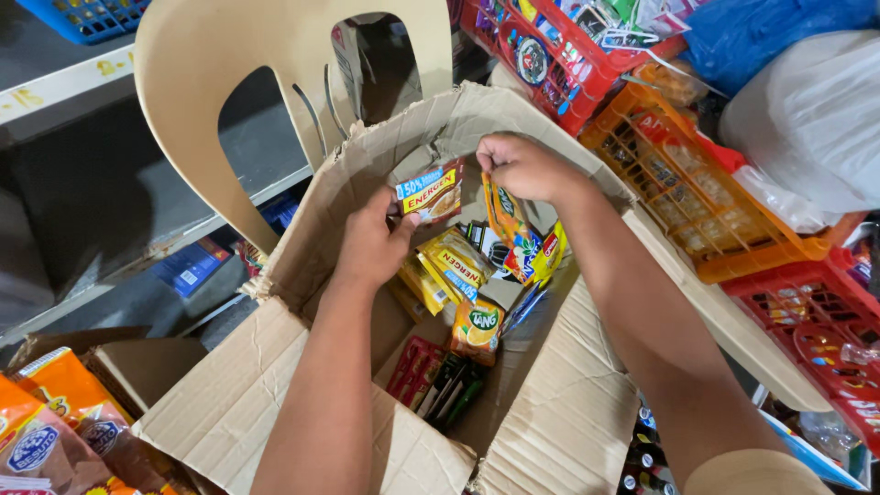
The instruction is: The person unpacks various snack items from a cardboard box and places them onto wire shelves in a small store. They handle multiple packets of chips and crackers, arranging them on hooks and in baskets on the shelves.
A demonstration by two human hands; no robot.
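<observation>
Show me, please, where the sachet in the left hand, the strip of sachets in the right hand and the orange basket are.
Sachet [431, 192], head view: middle of its front.
Strip of sachets [510, 225], head view: upper orange packet.
Orange basket [683, 183], head view: its lattice wall.

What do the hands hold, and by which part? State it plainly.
The left hand pinches a small brown-and-yellow sachet by its lower left corner. The right hand grips a hanging strip of orange sachets at its top.

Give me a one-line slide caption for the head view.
Left hand and right hand each lift drink-mix sachets from an open cardboard box.
</observation>
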